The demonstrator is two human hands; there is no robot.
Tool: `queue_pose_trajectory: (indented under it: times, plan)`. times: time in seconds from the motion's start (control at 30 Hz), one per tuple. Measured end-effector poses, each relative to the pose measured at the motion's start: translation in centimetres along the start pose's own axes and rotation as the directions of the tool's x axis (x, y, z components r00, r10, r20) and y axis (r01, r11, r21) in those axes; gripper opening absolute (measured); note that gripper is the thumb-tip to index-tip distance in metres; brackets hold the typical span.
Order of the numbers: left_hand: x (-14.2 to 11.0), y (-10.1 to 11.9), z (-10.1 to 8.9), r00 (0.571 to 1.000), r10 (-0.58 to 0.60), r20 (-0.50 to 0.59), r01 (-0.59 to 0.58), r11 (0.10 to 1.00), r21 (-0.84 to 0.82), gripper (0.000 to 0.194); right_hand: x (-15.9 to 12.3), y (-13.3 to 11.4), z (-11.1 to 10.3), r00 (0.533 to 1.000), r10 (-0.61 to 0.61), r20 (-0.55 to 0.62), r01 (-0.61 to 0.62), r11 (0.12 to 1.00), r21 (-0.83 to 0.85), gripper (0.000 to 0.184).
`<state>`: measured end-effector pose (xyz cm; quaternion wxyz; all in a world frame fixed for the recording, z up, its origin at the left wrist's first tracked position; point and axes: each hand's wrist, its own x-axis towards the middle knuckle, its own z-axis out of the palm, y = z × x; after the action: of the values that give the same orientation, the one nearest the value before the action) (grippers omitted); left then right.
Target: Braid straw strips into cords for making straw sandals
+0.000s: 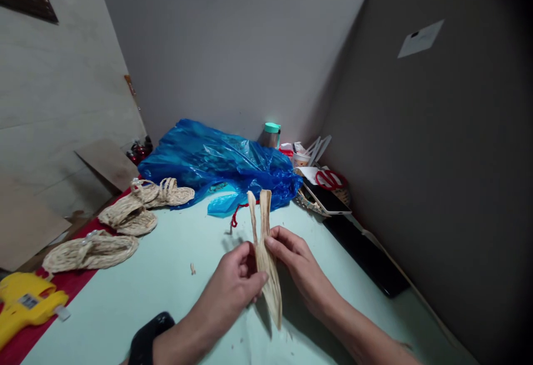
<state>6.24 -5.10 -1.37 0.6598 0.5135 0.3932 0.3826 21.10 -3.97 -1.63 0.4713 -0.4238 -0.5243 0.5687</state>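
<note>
A dried, tan husk strip (pixel 266 254) stands upright between both hands, split into two narrow prongs at its top. My left hand (pixel 235 284) pinches its lower middle from the left, a black band on that wrist. My right hand (pixel 293 262) grips it from the right with curled fingers. Both hands hover just above the pale green tabletop (pixel 175 276).
Woven straw sandals (pixel 129 218) lie at the left beside a red cloth (pixel 70 284) and a yellow glue gun (pixel 25 304). A blue plastic bag (pixel 216 159) sits behind, with a cup (pixel 271 134), red scissors (pixel 328 179) and a phone (pixel 327 198) near the dark panel at right.
</note>
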Motion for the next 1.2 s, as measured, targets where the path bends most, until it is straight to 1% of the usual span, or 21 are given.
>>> queue_pose_trajectory:
  times: [0.1,0.17,0.23,0.3,0.37,0.43,0.5,0.53,0.6,0.67,0.77,0.87,0.97,1.03,1.1,1.2]
  plan:
    - [0.0,0.2,0.0,1.0,-0.003,0.025,0.001,0.997,0.083,0.014,-0.2,0.4,0.2,0.998,-0.029,-0.061,0.027,0.999,-0.037,0.025]
    - [-0.2,0.6,0.0,0.998,-0.033,0.046,0.03,0.997,0.067,0.016,-0.3,0.3,0.4,0.994,-0.053,-0.097,0.048,0.998,-0.052,0.029]
    - [-0.4,1.0,0.1,0.995,-0.057,0.078,0.059,0.998,-0.02,0.018,-0.4,0.1,0.5,0.991,-0.053,-0.125,0.047,0.998,-0.049,0.03]
    - [-0.6,1.2,0.3,0.992,-0.037,0.118,0.054,0.988,-0.144,0.016,-0.5,-0.3,0.7,0.988,-0.043,-0.15,0.04,0.999,-0.025,0.03]
    - [-0.7,1.2,0.5,0.989,-0.007,0.147,0.043,0.969,-0.245,0.014,-0.5,-0.7,0.9,0.983,-0.061,-0.171,0.059,0.998,-0.016,0.029]
    - [-0.6,1.0,0.4,0.983,0.0,0.182,0.054,0.955,-0.29,0.018,-0.6,-1.0,0.9,0.979,-0.097,-0.18,0.092,0.995,-0.032,0.029]
    - [-0.4,0.7,0.2,0.976,-0.007,0.218,0.072,0.955,-0.288,0.021,-0.6,-1.2,0.8,0.976,-0.127,-0.178,0.117,0.991,-0.066,0.029]
    - [-0.3,0.6,0.1,0.976,-0.006,0.218,0.068,0.957,-0.281,0.021,-0.6,-1.3,0.7,0.973,-0.143,-0.179,0.129,0.987,-0.092,0.03]
    - [0.0,0.5,-0.2,0.988,0.007,0.156,0.035,0.963,-0.267,0.022,-0.7,-1.2,0.6,0.968,-0.184,-0.168,0.156,0.974,-0.164,0.03]
    - [0.3,0.6,-0.3,0.998,0.036,0.053,-0.022,0.968,-0.25,0.028,-0.8,-1.0,0.6,0.968,-0.212,-0.133,0.176,0.955,-0.238,0.029]
    - [0.5,0.9,-0.2,0.995,0.086,-0.053,-0.094,0.978,-0.185,0.036,-1.0,-0.7,1.0,0.976,-0.211,-0.053,0.189,0.941,-0.279,0.028]
    - [0.3,1.1,-0.2,0.99,0.115,-0.081,-0.127,0.977,-0.169,0.033,-1.1,-0.6,1.2,0.986,-0.165,-0.009,0.159,0.963,-0.216,0.027]
    - [0.0,1.1,-0.2,0.99,0.117,-0.075,-0.131,0.967,-0.22,0.03,-0.9,-0.4,1.1,0.996,-0.086,0.004,0.086,0.994,-0.074,0.027]
    - [-0.1,1.0,-0.2,0.991,0.106,-0.085,-0.123,0.966,-0.229,0.027,-0.7,-0.2,1.0,0.999,-0.048,0.015,0.048,0.999,0.004,0.027]
    - [-0.1,0.8,-0.3,0.99,0.098,-0.098,-0.117,0.97,-0.213,0.024,-0.6,-0.1,0.8,0.999,-0.029,0.026,0.028,0.999,0.021,0.027]
    - [0.2,0.7,-0.6,0.983,0.117,-0.138,-0.139,0.978,-0.158,0.018,-0.7,-0.2,0.9,0.999,-0.041,0.03,0.042,0.998,-0.045,0.028]
